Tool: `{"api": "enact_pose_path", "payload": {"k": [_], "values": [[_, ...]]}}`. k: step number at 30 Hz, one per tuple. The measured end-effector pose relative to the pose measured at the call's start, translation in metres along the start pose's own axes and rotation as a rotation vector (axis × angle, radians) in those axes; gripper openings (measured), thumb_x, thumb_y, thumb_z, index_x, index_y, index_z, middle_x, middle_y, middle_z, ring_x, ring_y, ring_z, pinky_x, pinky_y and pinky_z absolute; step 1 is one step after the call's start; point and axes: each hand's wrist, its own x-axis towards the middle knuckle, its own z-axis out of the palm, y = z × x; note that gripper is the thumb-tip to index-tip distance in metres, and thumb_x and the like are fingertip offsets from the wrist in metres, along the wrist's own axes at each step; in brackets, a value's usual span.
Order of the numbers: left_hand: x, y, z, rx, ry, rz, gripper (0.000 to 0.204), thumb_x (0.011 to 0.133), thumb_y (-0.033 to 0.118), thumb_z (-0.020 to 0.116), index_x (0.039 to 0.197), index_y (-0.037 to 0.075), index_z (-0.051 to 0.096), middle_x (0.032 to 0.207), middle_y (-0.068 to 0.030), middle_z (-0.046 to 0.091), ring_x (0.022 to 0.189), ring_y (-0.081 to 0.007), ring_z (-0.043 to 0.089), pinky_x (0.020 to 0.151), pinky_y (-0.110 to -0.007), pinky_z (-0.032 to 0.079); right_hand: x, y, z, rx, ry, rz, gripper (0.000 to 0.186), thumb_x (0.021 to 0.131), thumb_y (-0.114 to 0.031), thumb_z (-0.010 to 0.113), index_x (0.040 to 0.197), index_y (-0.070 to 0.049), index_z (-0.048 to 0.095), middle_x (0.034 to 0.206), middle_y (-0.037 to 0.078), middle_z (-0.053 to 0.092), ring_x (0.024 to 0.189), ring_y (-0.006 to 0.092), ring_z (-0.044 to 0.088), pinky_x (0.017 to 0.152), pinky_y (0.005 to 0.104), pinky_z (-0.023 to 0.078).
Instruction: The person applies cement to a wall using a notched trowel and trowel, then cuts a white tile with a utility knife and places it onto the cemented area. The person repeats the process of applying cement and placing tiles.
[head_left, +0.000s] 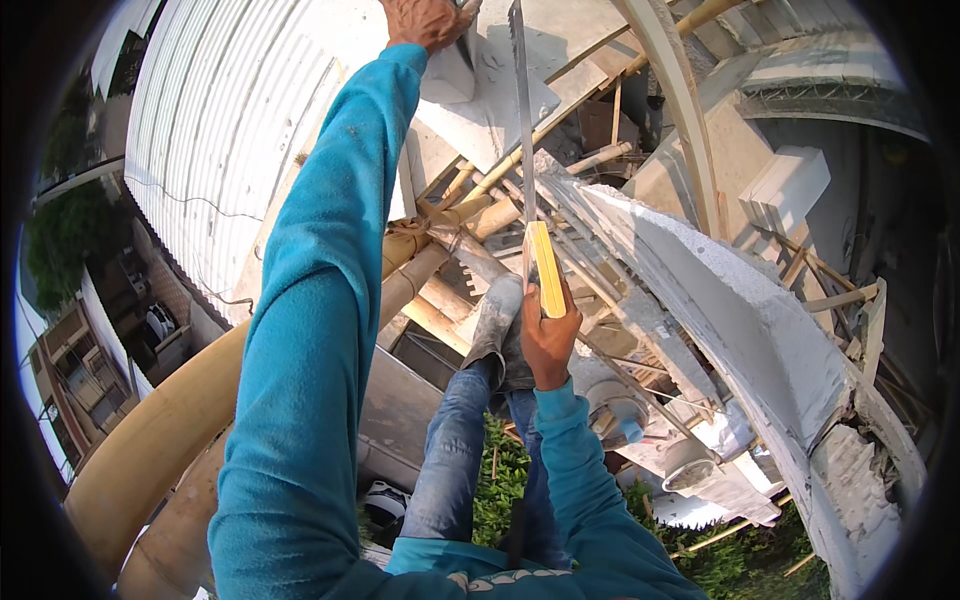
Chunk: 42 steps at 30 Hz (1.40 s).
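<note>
My right hand is closed around the yellow handle of a hand saw. Its long, toothed blade points away from me, up to the far edge of the view. At the far end of my stretched left arm, my left hand grips the top of a pale block; the picture's edge cuts off part of the hand. That block stands on a flat light-coloured board, left of the blade, and the saw looks apart from it.
Bamboo poles tied together carry my boots high above the ground. A corrugated white roof spreads to the left. On the right runs a rough curved concrete wall, with a stack of white blocks beyond it.
</note>
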Motion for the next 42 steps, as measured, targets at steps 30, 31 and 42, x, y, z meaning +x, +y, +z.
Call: {"api": "enact_pose_path", "payload": {"k": [30, 31, 42], "values": [[-0.008, 0.006, -0.004, -0.011, 0.031, 0.008, 0.091, 0.082, 0.056, 0.058, 0.146, -0.003, 0.032, 0.143, -0.0261, 0.044, 0.118, -0.0411, 0.058, 0.101, -0.048, 0.044, 0.174, -0.001, 0.062, 0.228, 0.144, 0.307, 0.026, 0.087, -0.012, 0.059, 0.083, 0.013, 0.051, 0.065, 0.02, 0.058, 0.055, 0.0295, 0.059, 0.055, 0.0431, 0.049], [-0.009, 0.006, -0.006, -0.012, 0.023, 0.011, 0.091, 0.082, 0.056, 0.058, 0.146, -0.003, 0.032, 0.143, -0.0261, 0.044, 0.118, -0.0411, 0.058, 0.101, -0.048, 0.044, 0.167, -0.01, 0.069, 0.098, 0.145, 0.291, 0.029, 0.088, -0.012, 0.059, 0.09, 0.016, 0.053, 0.071, 0.023, 0.061, 0.06, 0.033, 0.062, 0.061, 0.0446, 0.052], [-0.005, -0.046, 0.006, 0.031, -0.098, 0.066, 0.107, 0.073, 0.053, 0.068, 0.15, -0.004, 0.021, 0.127, -0.0323, 0.055, 0.109, -0.0454, 0.061, 0.095, -0.048, 0.05, 0.049, -0.012, 0.054, -0.035, 0.184, -0.11, 0.041, 0.089, -0.008, 0.059, 0.129, -0.001, 0.057, 0.095, 0.022, 0.07, 0.086, 0.0288, 0.071, 0.073, 0.0387, 0.053]]}}
